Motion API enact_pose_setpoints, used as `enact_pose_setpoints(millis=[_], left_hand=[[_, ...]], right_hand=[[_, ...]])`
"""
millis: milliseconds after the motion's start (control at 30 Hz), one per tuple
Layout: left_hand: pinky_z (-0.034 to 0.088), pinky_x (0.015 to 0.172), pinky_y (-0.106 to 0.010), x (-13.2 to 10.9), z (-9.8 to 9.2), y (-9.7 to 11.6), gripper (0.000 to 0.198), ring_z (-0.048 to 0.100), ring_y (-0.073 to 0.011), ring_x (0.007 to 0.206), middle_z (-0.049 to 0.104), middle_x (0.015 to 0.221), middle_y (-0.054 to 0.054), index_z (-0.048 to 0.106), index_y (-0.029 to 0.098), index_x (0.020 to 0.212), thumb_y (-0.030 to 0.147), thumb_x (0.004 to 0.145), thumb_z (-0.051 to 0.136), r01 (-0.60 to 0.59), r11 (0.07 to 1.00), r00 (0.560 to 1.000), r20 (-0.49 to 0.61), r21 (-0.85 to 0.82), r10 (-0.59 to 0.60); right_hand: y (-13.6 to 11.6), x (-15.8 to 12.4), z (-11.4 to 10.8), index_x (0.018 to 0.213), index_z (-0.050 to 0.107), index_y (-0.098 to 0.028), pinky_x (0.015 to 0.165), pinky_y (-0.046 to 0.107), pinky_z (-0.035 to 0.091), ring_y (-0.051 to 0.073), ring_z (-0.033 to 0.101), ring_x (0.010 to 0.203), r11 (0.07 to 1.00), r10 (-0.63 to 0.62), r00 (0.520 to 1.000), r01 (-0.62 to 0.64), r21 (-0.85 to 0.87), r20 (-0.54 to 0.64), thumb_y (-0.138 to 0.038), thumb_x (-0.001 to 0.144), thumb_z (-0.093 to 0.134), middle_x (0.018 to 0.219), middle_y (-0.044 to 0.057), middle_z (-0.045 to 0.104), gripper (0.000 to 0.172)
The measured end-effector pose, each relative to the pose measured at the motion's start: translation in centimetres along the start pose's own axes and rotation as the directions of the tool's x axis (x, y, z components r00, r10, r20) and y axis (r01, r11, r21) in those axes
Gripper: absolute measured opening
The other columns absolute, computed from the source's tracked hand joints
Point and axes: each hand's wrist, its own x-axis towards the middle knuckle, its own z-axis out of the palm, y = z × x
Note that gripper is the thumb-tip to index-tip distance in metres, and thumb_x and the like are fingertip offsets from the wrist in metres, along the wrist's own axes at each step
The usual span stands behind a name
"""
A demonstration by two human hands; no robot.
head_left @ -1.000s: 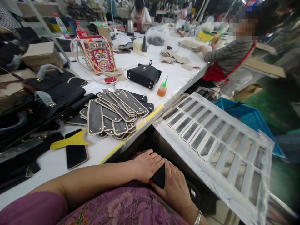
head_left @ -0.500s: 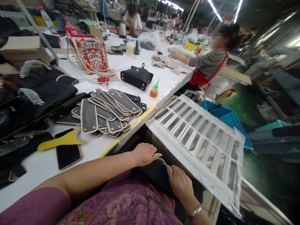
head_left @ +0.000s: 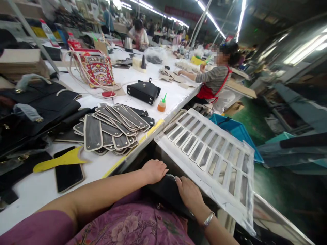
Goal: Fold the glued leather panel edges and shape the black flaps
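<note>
A black leather bag piece (head_left: pixel 167 192) rests in my lap, its upper edge pale along the rim. My left hand (head_left: pixel 154 171) grips its far left side, with the fingers curled over the edge. On the right side my right hand (head_left: pixel 190 192) holds it, thumb towards me and fingers over the far side. The lower part of the piece is hidden by my body and the table's shadow. Ahead on the table lies a pile of dark, pale-edged bag panels (head_left: pixel 93 132) with metal eyelets.
To the right, a white rack (head_left: pixel 219 194) bears rows of dark strips. A small black bag (head_left: pixel 143 92) and a glue bottle (head_left: pixel 161 104) stand on the table (head_left: pixel 99 180). A yellow spatula (head_left: pixel 58 160) lies across a phone (head_left: pixel 68 177). A co-worker (head_left: pixel 214 75) sits beyond.
My view has tilted up and turned slightly right. My left hand's fingers have closed down onto the edge of the black piece; the right hand keeps its hold.
</note>
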Motion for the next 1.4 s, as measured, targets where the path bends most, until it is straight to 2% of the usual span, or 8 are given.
enact_pose_setpoints(millis=[267,467,667,900,1033,1167,1300,1400], left_hand=[[0.045,0.065,-0.036,0.2,0.4,-0.2,0.023,0.055,-0.0248,0.079,0.058,0.083,-0.009,0.053,0.015,0.089,0.025,0.092,0.032,0.084,0.996,0.996,-0.024,0.005,-0.084],[0.043,0.072,-0.029,0.0,0.0,0.1,0.034,0.056,-0.019,0.082,0.058,0.082,-0.006,0.052,0.015,0.09,0.032,0.096,0.024,0.042,0.993,0.998,-0.046,-0.106,-0.047],[0.045,0.072,-0.032,0.2,0.2,0.4,0.036,0.056,-0.0207,0.081,0.059,0.083,-0.005,0.053,0.016,0.096,0.037,0.096,0.023,0.003,0.997,0.998,-0.059,-0.079,-0.007],[0.045,0.082,-0.036,1.3,0.6,1.0,0.042,0.053,-0.0241,0.094,0.059,0.098,-0.011,0.048,0.011,0.115,0.042,0.093,0.03,-0.034,0.997,0.998,-0.06,-0.069,0.029],[0.044,0.087,-0.034,0.9,0.0,0.1,0.039,0.054,-0.0211,0.098,0.059,0.105,-0.008,0.049,0.015,0.114,0.043,0.093,0.032,-0.002,0.957,0.998,-0.064,-0.289,-0.017],[0.045,0.088,-0.028,-0.9,-1.6,-1.3,0.041,0.056,-0.0156,0.098,0.059,0.108,-0.007,0.048,0.017,0.114,0.042,0.094,0.024,0.076,0.786,0.983,-0.086,-0.613,-0.161],[0.026,0.106,-0.042,-3.0,-2.2,0.1,0.067,0.043,-0.0237,0.118,0.049,0.126,-0.012,0.042,0.015,0.126,0.061,0.079,0.047,-0.065,0.918,0.994,-0.111,-0.391,0.023],[0.006,0.11,-0.05,-3.5,-1.1,2.9,0.098,0.03,-0.0289,0.128,0.036,0.137,-0.014,0.029,0.015,0.137,0.072,0.062,0.057,-0.241,0.951,0.967,0.03,-0.195,0.251]], right_hand=[[-4.5,2.7,2.0,0.114,0.05,-0.011,0.082,0.033,0.039,0.022,0.053,0.096,0.998,0.011,0.986,0.0,0.061,-0.168,-0.036,0.096,0.028,0.1,0.012,0.06,0.037],[-0.3,-0.2,1.5,0.114,0.051,-0.016,0.084,0.03,0.038,0.02,0.053,0.095,0.99,-0.119,0.989,0.126,0.069,-0.088,-0.041,0.093,0.036,0.099,0.008,0.06,0.036],[2.1,-1.5,1.4,0.083,0.055,-0.019,0.062,0.026,0.036,0.015,0.057,0.069,0.991,-0.064,0.998,0.065,0.117,-0.013,-0.039,0.096,0.025,0.07,0.002,0.059,0.039],[2.7,-0.6,2.1,0.108,0.053,-0.013,0.076,0.031,0.04,0.02,0.057,0.085,0.948,-0.004,0.999,0.014,0.318,-0.032,-0.042,0.094,0.028,0.088,0.008,0.061,0.041],[3.8,-0.6,2.3,0.104,0.059,-0.018,0.092,0.037,0.037,0.023,0.054,0.098,0.621,0.133,0.991,-0.103,0.777,0.024,-0.053,0.084,0.045,0.098,0.008,0.061,0.043],[6.1,-2.6,4.5,0.1,0.059,-0.013,0.079,0.039,0.049,0.023,0.061,0.09,0.303,0.323,0.936,-0.24,0.922,0.137,-0.057,0.089,0.002,0.099,0.016,0.062,0.072],[4.9,-6.5,8.4,0.086,0.064,-0.014,0.062,0.038,0.053,0.024,0.065,0.073,0.094,0.247,0.924,-0.324,0.941,0.294,-0.059,0.089,0.013,0.072,0.014,0.066,0.068],[2.4,-8.3,10.3,0.096,0.064,-0.016,0.066,0.039,0.053,0.024,0.064,0.085,-0.017,0.187,0.932,-0.314,0.949,0.311,-0.059,0.089,0.013,0.092,0.013,0.067,0.068]])
